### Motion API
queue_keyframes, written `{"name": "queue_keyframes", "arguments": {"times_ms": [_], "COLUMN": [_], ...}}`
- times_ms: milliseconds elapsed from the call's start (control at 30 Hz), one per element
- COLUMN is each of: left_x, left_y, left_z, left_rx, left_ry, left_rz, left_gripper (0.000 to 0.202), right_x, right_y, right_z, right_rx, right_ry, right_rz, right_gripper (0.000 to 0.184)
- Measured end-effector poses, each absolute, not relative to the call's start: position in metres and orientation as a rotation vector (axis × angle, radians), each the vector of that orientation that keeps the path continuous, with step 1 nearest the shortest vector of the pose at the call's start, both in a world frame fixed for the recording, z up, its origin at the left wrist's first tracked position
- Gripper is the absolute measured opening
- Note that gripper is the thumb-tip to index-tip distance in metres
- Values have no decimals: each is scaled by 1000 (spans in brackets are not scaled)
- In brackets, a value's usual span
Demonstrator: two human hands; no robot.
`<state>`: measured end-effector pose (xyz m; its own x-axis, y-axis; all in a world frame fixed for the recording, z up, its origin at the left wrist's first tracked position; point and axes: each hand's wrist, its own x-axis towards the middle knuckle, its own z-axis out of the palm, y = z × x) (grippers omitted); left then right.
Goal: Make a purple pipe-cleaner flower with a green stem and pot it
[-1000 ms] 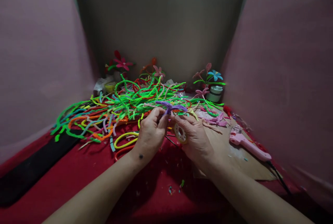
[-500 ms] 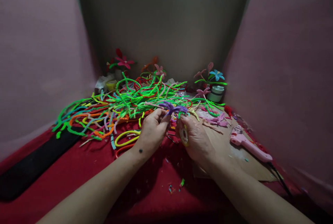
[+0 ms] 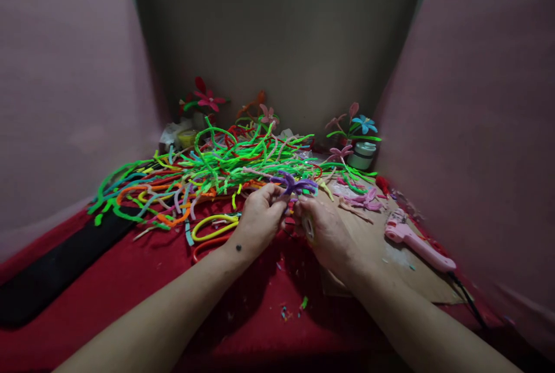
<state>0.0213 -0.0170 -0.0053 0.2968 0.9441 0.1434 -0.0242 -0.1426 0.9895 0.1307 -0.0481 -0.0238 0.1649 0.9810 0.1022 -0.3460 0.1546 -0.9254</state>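
A purple pipe-cleaner flower [image 3: 295, 184] is pinched at its base between the thumb and fingers of my left hand [image 3: 261, 218], its petals spreading to the right above the fingertips. Close beside it, my right hand [image 3: 329, 234] is closed around a small roll of tape [image 3: 309, 227], seen nearly edge-on against the palm. The thumb and forefinger of that hand come together just under the petals. What the right fingertips pinch there is too small to make out. Both hands are held above the front edge of a pipe-cleaner heap.
Beyond my hands lies a tangled heap of pipe cleaners [image 3: 225, 159], mostly green. Yellow-handled scissors [image 3: 212, 228] lie left. A pink glue gun [image 3: 418, 246] rests on cardboard [image 3: 368, 257] at right, its cord trailing. Finished flowers [image 3: 364, 124] stand behind; a black strip [image 3: 65, 269] lies left.
The purple flower has turned slightly, its petals now pointing more to the right. My right hand has rotated, so the tape roll shows narrower. The green bit by its fingertips is no longer visible.
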Motion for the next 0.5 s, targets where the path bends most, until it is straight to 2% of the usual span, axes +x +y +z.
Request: {"name": "queue_keyframes", "arguments": {"times_ms": [133,500], "left_x": [21,24], "left_y": [-19,-23], "left_z": [-5,-7], "left_rx": [1439,1446], "left_ry": [913,881], "left_rz": [1067,1050], "left_gripper": [13,13], "right_x": [129,125], "right_y": [-51,-41], "right_z": [-11,-25], "right_rx": [-887,-767], "right_ry": [-901,-818], "right_rz": [1198,1125], "right_gripper": [5,9]}}
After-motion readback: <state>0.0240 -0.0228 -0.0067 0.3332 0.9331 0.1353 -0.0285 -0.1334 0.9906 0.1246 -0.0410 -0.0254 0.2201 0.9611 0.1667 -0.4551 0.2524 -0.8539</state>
